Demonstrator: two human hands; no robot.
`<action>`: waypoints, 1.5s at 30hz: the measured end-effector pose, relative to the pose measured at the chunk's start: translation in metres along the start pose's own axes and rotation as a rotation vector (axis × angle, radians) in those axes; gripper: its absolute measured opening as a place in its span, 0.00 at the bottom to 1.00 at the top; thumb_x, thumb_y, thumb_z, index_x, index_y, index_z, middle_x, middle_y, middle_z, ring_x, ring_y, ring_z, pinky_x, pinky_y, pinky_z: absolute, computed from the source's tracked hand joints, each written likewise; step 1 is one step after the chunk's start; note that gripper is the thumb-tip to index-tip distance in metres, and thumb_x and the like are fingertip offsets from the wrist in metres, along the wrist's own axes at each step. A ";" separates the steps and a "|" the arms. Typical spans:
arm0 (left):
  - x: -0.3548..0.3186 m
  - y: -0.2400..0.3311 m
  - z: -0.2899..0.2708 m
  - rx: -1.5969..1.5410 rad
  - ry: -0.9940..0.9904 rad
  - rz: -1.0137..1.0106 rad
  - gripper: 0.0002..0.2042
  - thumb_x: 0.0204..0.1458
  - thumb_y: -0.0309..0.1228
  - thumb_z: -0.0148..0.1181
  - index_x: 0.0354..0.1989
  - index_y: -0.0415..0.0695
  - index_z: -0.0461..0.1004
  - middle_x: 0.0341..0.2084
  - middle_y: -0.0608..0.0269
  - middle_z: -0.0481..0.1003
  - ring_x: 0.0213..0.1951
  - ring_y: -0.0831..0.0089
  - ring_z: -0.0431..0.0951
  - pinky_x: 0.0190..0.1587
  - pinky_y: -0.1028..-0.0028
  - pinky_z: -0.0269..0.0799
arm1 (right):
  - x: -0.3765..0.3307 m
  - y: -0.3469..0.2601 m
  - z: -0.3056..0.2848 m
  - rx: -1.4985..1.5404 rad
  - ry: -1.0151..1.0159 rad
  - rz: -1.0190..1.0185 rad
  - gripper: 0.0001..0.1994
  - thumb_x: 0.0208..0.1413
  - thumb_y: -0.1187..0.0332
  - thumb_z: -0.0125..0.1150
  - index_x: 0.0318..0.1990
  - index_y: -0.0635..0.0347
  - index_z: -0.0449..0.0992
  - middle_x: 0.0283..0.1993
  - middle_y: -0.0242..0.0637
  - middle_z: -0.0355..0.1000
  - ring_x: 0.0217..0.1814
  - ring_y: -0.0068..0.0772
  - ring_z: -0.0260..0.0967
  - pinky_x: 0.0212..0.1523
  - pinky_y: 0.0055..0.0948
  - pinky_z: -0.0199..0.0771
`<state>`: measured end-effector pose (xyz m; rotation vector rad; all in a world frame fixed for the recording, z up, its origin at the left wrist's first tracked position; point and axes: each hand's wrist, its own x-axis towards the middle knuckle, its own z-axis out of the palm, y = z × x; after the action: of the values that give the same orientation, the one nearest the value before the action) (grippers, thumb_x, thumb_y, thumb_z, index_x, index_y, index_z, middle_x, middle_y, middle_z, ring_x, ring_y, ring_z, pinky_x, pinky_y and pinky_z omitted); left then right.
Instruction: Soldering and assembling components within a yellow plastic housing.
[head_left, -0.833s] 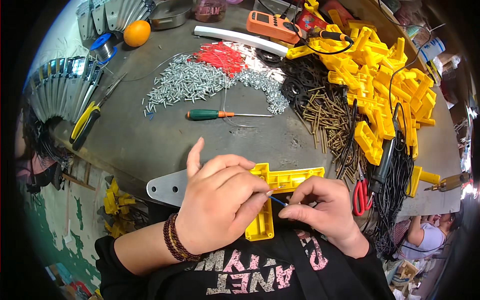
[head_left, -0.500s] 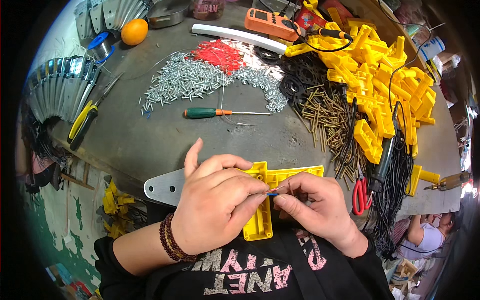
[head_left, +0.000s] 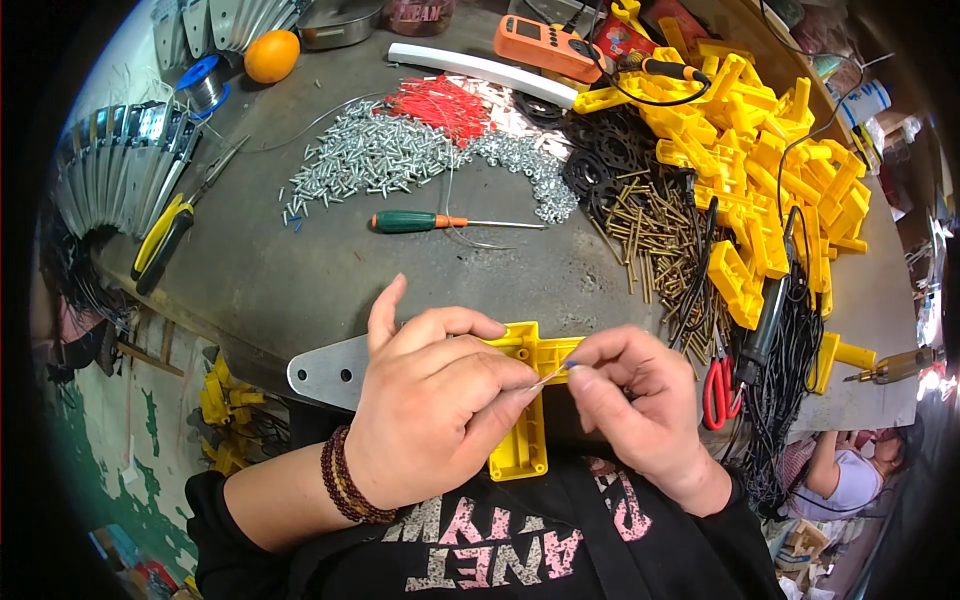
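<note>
A thin wire [head_left: 550,379] stretches between my hands, its strands bare-looking. My left hand [head_left: 440,385] pinches one end between thumb and forefinger, with the little finger raised. At the other end a small blue piece, which looks like wire insulation, sits in the fingertips of my right hand [head_left: 635,395]. Beneath both hands lies an open yellow plastic housing [head_left: 518,455] with a hollow, ribbed inside. A grey metal plate [head_left: 325,371] with two holes and a rounded tip juts out to the left from under my left hand. Whatever lies below my left palm is hidden.
Ahead lie heaps of silver screws [head_left: 370,155], red parts [head_left: 440,108], brass-coloured screws [head_left: 645,235] and yellow housings [head_left: 770,160]. A green-handled screwdriver [head_left: 415,222] lies midway. Pliers [head_left: 165,240] rest left; red-handled scissors [head_left: 718,393], a soldering iron [head_left: 772,325] and black cables [head_left: 785,400] right.
My right hand has moved slightly up and right, drawing the blue piece away from my left fingertips, so more wire shows between the hands. My left hand has stayed nearly still.
</note>
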<state>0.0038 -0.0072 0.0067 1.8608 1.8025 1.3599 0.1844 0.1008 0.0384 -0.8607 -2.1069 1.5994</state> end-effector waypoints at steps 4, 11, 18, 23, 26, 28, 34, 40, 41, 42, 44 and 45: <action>0.001 0.001 -0.001 -0.010 0.007 -0.008 0.05 0.45 0.29 0.69 0.31 0.49 0.80 0.26 0.69 0.79 0.45 0.67 0.77 0.66 0.46 0.43 | -0.008 -0.009 -0.006 0.150 0.019 0.019 0.04 0.61 0.75 0.58 0.39 0.68 0.73 0.21 0.28 0.71 0.20 0.12 0.66 0.21 0.15 0.63; -0.001 0.001 0.001 0.018 0.018 0.018 0.05 0.45 0.29 0.69 0.31 0.49 0.79 0.27 0.70 0.78 0.44 0.66 0.77 0.66 0.44 0.43 | -0.001 -0.006 -0.004 0.087 -0.118 0.117 0.08 0.59 0.74 0.61 0.41 0.70 0.74 0.27 0.31 0.74 0.23 0.13 0.69 0.23 0.16 0.68; -0.001 0.004 0.006 0.173 0.134 0.148 0.05 0.41 0.29 0.68 0.28 0.50 0.79 0.25 0.74 0.75 0.41 0.68 0.76 0.65 0.39 0.43 | -0.001 -0.008 -0.001 0.104 -0.062 0.124 0.06 0.60 0.75 0.59 0.41 0.70 0.73 0.27 0.30 0.74 0.25 0.12 0.69 0.25 0.15 0.68; -0.002 0.006 0.007 0.212 0.135 0.160 0.07 0.38 0.27 0.70 0.27 0.50 0.79 0.25 0.73 0.76 0.41 0.66 0.76 0.66 0.40 0.41 | -0.004 -0.010 -0.005 0.191 0.003 0.128 0.05 0.61 0.76 0.57 0.41 0.69 0.72 0.26 0.30 0.73 0.24 0.12 0.68 0.24 0.15 0.66; -0.002 0.007 0.005 0.228 0.146 0.161 0.08 0.38 0.27 0.70 0.28 0.50 0.79 0.25 0.73 0.76 0.41 0.65 0.76 0.66 0.40 0.40 | -0.010 -0.008 -0.006 0.211 0.026 0.104 0.05 0.61 0.75 0.57 0.41 0.69 0.72 0.26 0.30 0.73 0.23 0.13 0.68 0.23 0.15 0.66; -0.001 0.008 0.006 0.223 0.180 0.156 0.07 0.37 0.27 0.70 0.27 0.50 0.79 0.24 0.73 0.75 0.40 0.65 0.77 0.66 0.39 0.40 | -0.011 -0.007 -0.007 0.188 0.011 0.101 0.05 0.61 0.74 0.58 0.40 0.69 0.72 0.25 0.30 0.73 0.23 0.13 0.68 0.22 0.15 0.66; -0.004 0.009 0.012 0.340 0.255 0.221 0.04 0.38 0.27 0.67 0.23 0.50 0.79 0.21 0.75 0.74 0.37 0.66 0.77 0.65 0.36 0.40 | -0.004 -0.005 -0.001 0.173 -0.048 0.183 0.08 0.61 0.71 0.60 0.40 0.68 0.74 0.24 0.29 0.72 0.20 0.12 0.66 0.19 0.15 0.64; -0.005 0.010 0.016 0.375 0.290 0.236 0.04 0.37 0.28 0.67 0.23 0.51 0.79 0.21 0.76 0.73 0.37 0.68 0.77 0.66 0.36 0.39 | -0.004 -0.007 0.001 0.167 -0.043 0.156 0.06 0.62 0.72 0.57 0.39 0.68 0.74 0.23 0.27 0.70 0.21 0.12 0.63 0.21 0.16 0.62; -0.005 0.010 0.016 0.372 0.289 0.238 0.04 0.37 0.28 0.67 0.23 0.51 0.79 0.21 0.76 0.73 0.37 0.68 0.77 0.66 0.36 0.39 | -0.005 -0.004 0.000 0.166 -0.040 0.156 0.06 0.62 0.72 0.57 0.39 0.68 0.74 0.23 0.27 0.70 0.21 0.12 0.63 0.21 0.16 0.62; -0.005 0.010 0.015 0.374 0.283 0.242 0.04 0.37 0.28 0.67 0.23 0.51 0.79 0.21 0.76 0.73 0.37 0.68 0.77 0.66 0.35 0.40 | -0.006 0.002 -0.002 0.084 -0.038 0.106 0.05 0.62 0.73 0.57 0.38 0.67 0.73 0.23 0.26 0.69 0.21 0.12 0.61 0.22 0.17 0.61; -0.005 0.010 0.015 0.379 0.275 0.243 0.04 0.37 0.28 0.67 0.24 0.51 0.79 0.21 0.76 0.73 0.38 0.68 0.77 0.66 0.35 0.40 | -0.005 0.004 -0.002 0.003 -0.040 0.057 0.04 0.61 0.74 0.57 0.38 0.67 0.73 0.23 0.26 0.69 0.21 0.12 0.60 0.23 0.17 0.61; -0.005 0.010 0.016 0.382 0.275 0.240 0.04 0.38 0.28 0.67 0.24 0.51 0.80 0.21 0.76 0.74 0.38 0.69 0.78 0.66 0.35 0.40 | -0.004 0.003 -0.001 -0.044 -0.020 0.011 0.04 0.60 0.74 0.57 0.37 0.66 0.73 0.23 0.26 0.68 0.20 0.12 0.59 0.23 0.18 0.61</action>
<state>0.0226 -0.0068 0.0030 2.2358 2.1574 1.4986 0.1886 0.0990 0.0359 -0.8755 -2.1623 1.5795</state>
